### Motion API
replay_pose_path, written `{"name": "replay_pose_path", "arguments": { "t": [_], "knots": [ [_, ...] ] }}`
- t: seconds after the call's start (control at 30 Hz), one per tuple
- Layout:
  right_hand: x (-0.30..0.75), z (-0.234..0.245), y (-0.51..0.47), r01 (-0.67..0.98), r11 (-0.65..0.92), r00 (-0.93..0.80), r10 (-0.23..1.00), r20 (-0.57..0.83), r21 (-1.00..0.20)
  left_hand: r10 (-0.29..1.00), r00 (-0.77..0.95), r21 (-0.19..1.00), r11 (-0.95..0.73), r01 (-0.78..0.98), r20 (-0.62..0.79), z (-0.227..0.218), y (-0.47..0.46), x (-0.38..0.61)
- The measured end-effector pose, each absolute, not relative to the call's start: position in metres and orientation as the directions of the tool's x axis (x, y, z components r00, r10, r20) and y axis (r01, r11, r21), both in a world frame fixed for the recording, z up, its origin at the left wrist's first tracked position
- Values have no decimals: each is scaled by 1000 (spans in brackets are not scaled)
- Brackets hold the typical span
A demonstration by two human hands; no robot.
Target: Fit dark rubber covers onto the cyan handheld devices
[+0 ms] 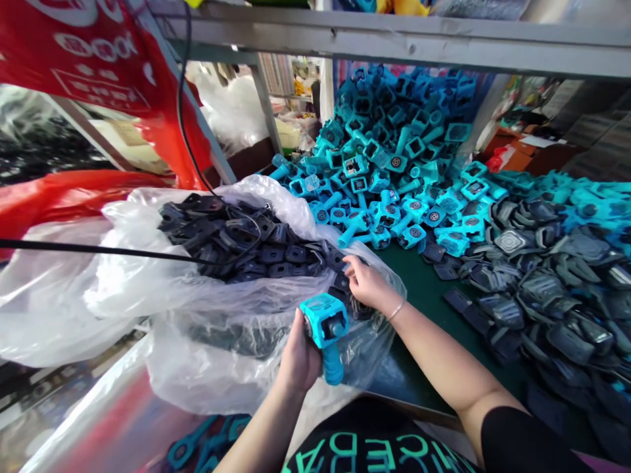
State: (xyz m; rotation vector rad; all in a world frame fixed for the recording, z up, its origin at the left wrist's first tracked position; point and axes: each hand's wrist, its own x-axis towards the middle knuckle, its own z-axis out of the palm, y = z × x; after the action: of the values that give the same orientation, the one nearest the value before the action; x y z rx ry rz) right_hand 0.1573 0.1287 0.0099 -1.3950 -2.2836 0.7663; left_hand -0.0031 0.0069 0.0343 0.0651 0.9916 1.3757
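Note:
My left hand (300,358) is wrapped round a turquoise plastic toy housing (325,318) with a square, open-sided head and a ribbed handle pointing down. A dark round part shows inside the head. Over the right end of a clear plastic bag (197,309), my right hand (367,282) has its fingers curled in among black plastic pieces (290,253). These pieces are flat and squarish, several with a slot in the middle. Whatever is between the right fingertips is too small to make out.
A high heap of turquoise housings (394,157) rises behind the bag. Dark plastic covers (547,282) are piled on the green tabletop (419,282) at right. A black cable (98,251) crosses the bag. A metal shelf beam (374,36) runs overhead, with red plastic (98,59) at left.

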Motion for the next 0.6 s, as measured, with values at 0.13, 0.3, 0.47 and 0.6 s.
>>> {"name": "replay_pose_path", "arguments": {
  "t": [0.13, 0.3, 0.47, 0.6],
  "knots": [
    [160, 4, 122, 675, 421, -531, 847, -4, -606, 770, -110, 531, 321, -785, -628, 46, 19, -3],
    [152, -1, 130, 685, 281, -409, 912, -36, -672, 846, -41, 580, 328, -745, -532, 25, 16, -8],
    [168, 16, 111, 528, 110, -317, 946, -75, -842, 942, -6, 689, 242, -683, -336, 3, 2, -16],
    [190, 29, 67, 47, -109, -466, 877, -118, -993, 945, 7, 693, 246, -678, -328, 6, 2, -7]
  ]
}}
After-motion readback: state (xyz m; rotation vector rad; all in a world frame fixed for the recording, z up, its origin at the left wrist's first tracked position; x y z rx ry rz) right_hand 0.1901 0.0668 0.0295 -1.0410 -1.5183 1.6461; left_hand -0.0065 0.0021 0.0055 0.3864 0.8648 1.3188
